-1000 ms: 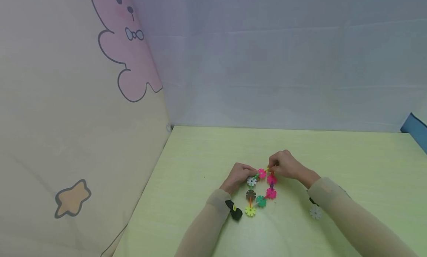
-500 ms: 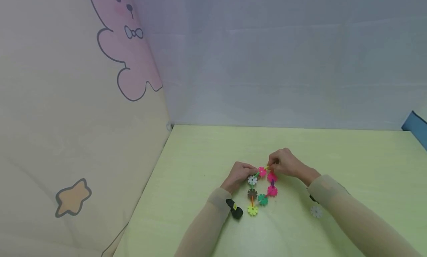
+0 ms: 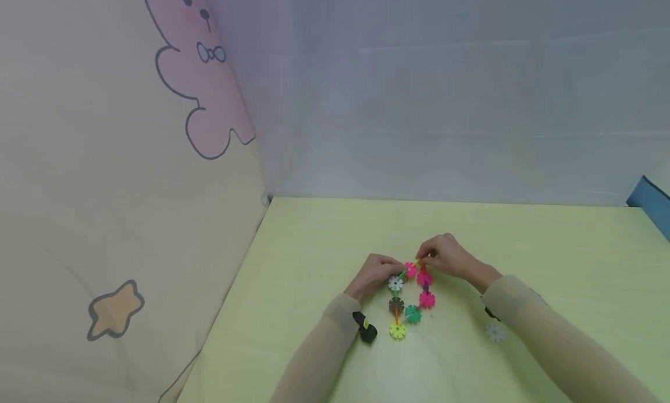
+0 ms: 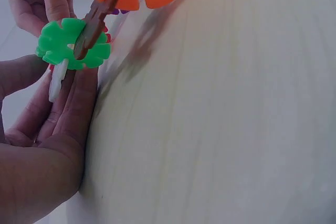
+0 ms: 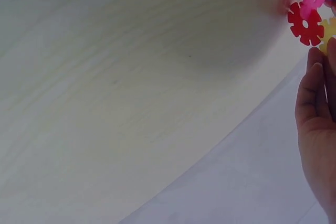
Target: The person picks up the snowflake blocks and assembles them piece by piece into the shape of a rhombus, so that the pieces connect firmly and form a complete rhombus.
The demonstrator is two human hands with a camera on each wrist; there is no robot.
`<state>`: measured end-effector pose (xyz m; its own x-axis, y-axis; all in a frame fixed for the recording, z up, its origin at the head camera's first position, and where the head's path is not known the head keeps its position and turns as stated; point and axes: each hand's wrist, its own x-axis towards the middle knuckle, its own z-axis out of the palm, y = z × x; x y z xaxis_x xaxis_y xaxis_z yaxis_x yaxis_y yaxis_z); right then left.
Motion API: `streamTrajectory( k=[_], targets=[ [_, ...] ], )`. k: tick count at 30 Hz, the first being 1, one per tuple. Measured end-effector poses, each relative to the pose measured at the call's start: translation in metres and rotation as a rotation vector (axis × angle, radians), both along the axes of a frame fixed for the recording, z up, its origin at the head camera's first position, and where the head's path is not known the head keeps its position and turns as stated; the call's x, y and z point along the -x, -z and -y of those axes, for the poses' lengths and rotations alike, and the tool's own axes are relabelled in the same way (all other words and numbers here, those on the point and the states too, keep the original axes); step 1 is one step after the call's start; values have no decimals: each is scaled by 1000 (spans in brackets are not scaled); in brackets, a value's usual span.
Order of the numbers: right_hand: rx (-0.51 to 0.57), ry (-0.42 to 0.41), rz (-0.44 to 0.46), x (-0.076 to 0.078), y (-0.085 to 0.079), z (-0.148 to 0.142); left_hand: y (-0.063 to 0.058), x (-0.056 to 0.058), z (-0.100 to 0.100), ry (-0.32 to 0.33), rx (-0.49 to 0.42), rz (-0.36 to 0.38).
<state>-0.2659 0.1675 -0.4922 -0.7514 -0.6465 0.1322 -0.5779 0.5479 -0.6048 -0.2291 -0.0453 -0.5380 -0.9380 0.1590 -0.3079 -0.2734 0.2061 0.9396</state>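
Slotted plastic snowflake discs are joined edge to edge in a loop, held between both hands above the table. My left hand (image 3: pixel 376 275) pinches the loop's upper left at a green disc (image 4: pixel 65 43), between a white disc (image 3: pixel 395 284) and a pink disc (image 3: pixel 410 269). My right hand (image 3: pixel 446 256) pinches a yellow disc (image 5: pixel 328 30) at the top right, beside a red disc (image 5: pixel 304 23). A brown disc (image 3: pixel 396 305), a lime-yellow disc (image 3: pixel 397 331) and a teal disc (image 3: pixel 413 314) form the lower part. Some discs are hidden behind fingers.
A loose white disc (image 3: pixel 495 332) lies on the pale yellow-green table (image 3: pixel 324 234), near the right sleeve. Black wrist straps show at both cuffs. Curtain-like walls stand behind and left, and a blue object (image 3: pixel 651 202) is at the far right corner.
My right fingers have shifted slightly left with the yellow disc, closer to the pink disc. The left hand stays nearly in place, and the loop has barely moved.
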Motion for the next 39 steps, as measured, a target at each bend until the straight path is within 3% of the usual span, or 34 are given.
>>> streamTrajectory(
  k=[5,9,13,24,33,39],
  targets=[
    [-6,36,-38,-11,-1,-12,3,0,0,-6,19,1],
    [-47,101,-88,-24,-3,-32,3,-1,1,4,-16,-16],
    [-74,122,-68,-40,-3,-56,3,-1,2,7,-41,-27],
    [-112,62,91,-81,4,-97,5,-1,-1,-15,-38,-16],
    [-83,79,26,-101,16,-114,6,-2,1,-14,-65,-14],
    [-73,39,-14,-112,20,-119,6,-1,2,-10,-68,-10]
  ],
)
